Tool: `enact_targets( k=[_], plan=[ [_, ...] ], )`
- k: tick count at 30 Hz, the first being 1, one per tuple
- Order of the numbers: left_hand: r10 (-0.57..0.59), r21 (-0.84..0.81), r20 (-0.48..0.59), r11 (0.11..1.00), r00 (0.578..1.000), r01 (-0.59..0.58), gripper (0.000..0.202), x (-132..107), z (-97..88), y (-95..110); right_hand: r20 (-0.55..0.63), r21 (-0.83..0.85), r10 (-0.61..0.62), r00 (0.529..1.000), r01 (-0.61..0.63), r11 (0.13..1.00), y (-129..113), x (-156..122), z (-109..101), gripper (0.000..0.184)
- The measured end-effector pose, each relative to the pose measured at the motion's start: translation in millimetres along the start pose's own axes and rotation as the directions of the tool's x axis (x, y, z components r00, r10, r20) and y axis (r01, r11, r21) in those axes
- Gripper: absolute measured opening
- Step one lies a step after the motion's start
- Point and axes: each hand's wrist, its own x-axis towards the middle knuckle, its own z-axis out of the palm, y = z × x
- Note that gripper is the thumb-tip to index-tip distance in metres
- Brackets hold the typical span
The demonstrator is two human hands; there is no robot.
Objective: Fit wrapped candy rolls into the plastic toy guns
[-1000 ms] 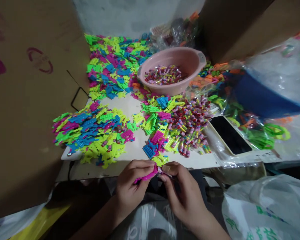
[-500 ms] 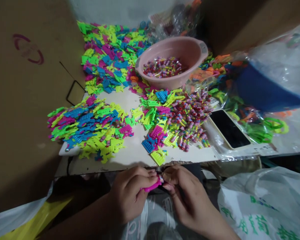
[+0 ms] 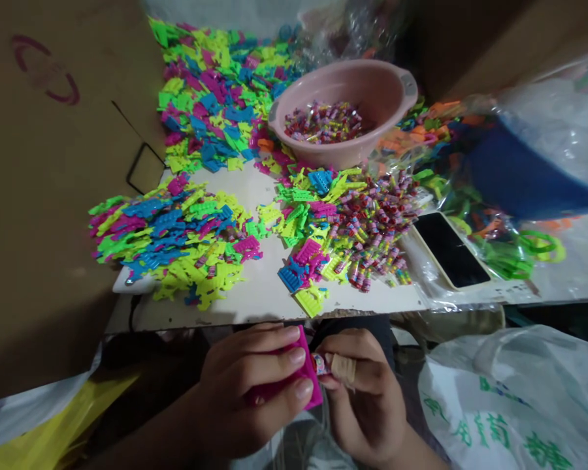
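Just in front of the table edge, my left hand (image 3: 249, 385) is closed around a magenta plastic toy piece (image 3: 315, 388), its fingers covering much of it. A flat edge of the piece faces right. My right hand (image 3: 372, 398), with tan tape round one finger, pinches a small wrapped candy tube (image 3: 319, 363) against that edge. Whether the tube's end is inside the piece is hidden. On the table beyond lie a pile of similar candy tubes (image 3: 372, 228) and a heap of yellow, blue, green and magenta plastic pieces (image 3: 176, 228).
A pink basin (image 3: 343, 153) holding more small tubes stands behind. A larger heap of plastic pieces (image 3: 215, 98) lies at the back left. To the right are a phone (image 3: 451, 251) and a blue container (image 3: 514, 170). Cardboard (image 3: 53, 196) rises at left; a white bag (image 3: 514, 391) sits lower right.
My left hand has turned the magenta piece, so its flat edge now shows. My right hand has rotated, bringing the taped finger and the candy tube into clearer view.
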Motion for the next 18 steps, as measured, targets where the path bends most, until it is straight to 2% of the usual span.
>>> enact_targets(
  k=[2,3,6,8,10,12,14,16,18],
  plan=[
    [0.106,-0.007,-0.063,0.994,0.992,-0.107,0.014,5.8,-1.5,0.8,-0.011,0.01,0.026,1.0,-0.026,1.0,-0.4,0.0,0.6,0.031],
    [0.122,-0.011,-0.07,0.992,0.99,-0.123,0.015,8.3,-2.5,1.9,-0.019,0.017,0.038,0.999,-0.037,0.999,-0.8,0.3,1.0,0.03],
    [-0.031,-0.026,0.018,0.999,0.999,0.031,0.009,12.1,-4.8,6.5,-0.036,0.046,0.022,0.999,-0.02,0.999,-2.1,1.8,1.6,0.026],
    [-0.169,-0.056,0.064,0.983,0.983,0.173,0.01,12.1,-4.8,8.3,-0.042,0.057,-0.003,0.999,0.005,0.998,-2.7,2.6,1.4,0.024],
    [-0.239,-0.088,0.082,0.965,0.968,0.246,0.017,11.6,-4.2,7.9,-0.062,0.044,0.007,0.998,-0.004,0.999,-2.5,2.4,1.2,0.024],
    [-0.206,-0.083,0.134,0.972,0.969,0.218,0.02,12.2,-4.3,6.1,-0.075,0.017,0.038,0.996,-0.037,0.999,-1.9,0.8,1.7,0.025],
    [-0.109,-0.032,0.189,0.993,0.976,0.117,0.018,13.4,-5.1,4.6,-0.071,0.0,0.063,0.995,-0.063,0.998,-1.6,-1.8,3.1,0.025],
    [-0.02,0.024,0.186,1.0,0.982,0.016,0.015,13.3,-5.0,4.4,-0.07,-0.007,0.083,0.994,-0.084,0.996,-2.4,-5.1,5.5,0.023],
    [0.015,0.064,0.148,0.998,0.989,-0.024,0.016,10.3,-3.1,5.7,-0.093,-0.013,0.113,0.989,-0.115,0.993,-4.4,-8.4,8.2,0.02]
  ],
)
